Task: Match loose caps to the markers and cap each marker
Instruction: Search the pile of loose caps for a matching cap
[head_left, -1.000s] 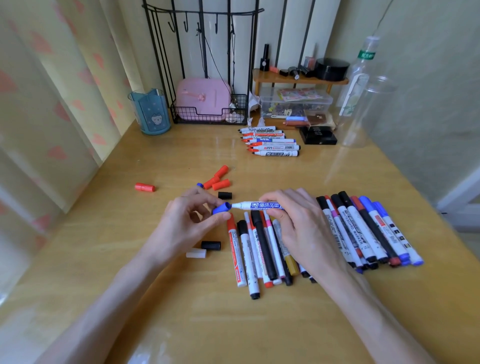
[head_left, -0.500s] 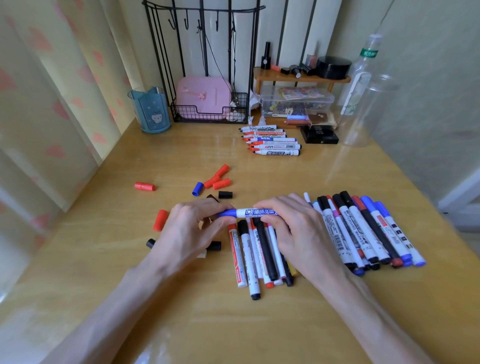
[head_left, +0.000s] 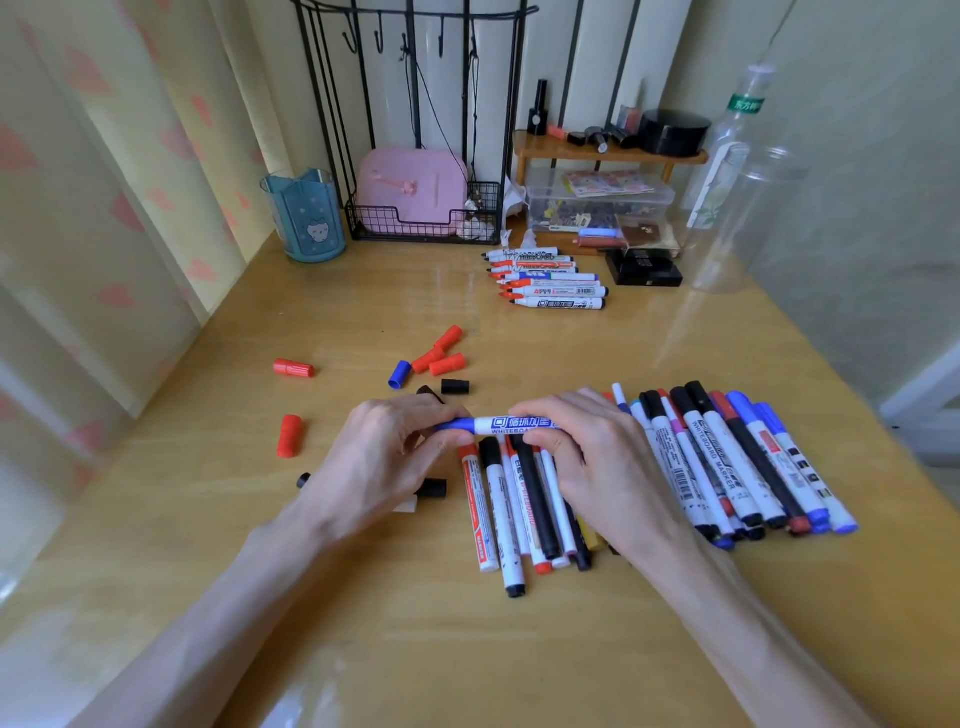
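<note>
Loose caps, red, blue and black, lay scattered on the worktop at left. Our left hand kept its grip pinched on the blue cap at the end of a white marker held level over the worktop. Our right hand had its grip curled round the barrel. Further right lay a row of capped markers.

We see a white plastic whiteboard marker held level, its blue plastic cap seated at nine o'clock. Toward eleven o'clock lie loose red plastic caps; at twelve, uncapped white markers in a row.
</note>
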